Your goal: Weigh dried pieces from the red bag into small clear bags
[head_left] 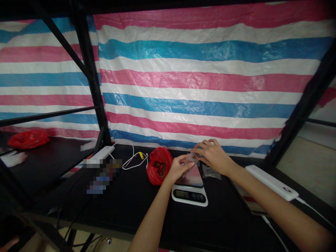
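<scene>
While between fingers point(207, 145), clear plastic bag point(192, 158)

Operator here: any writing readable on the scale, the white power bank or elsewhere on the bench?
None readable: the scale display and buttons are too small, the white power bank shows only a round mark, and the pixelated patch is blurred.

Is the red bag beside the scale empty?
No: the red plastic bag holds dark brown pieces, visible in its middle.
</scene>
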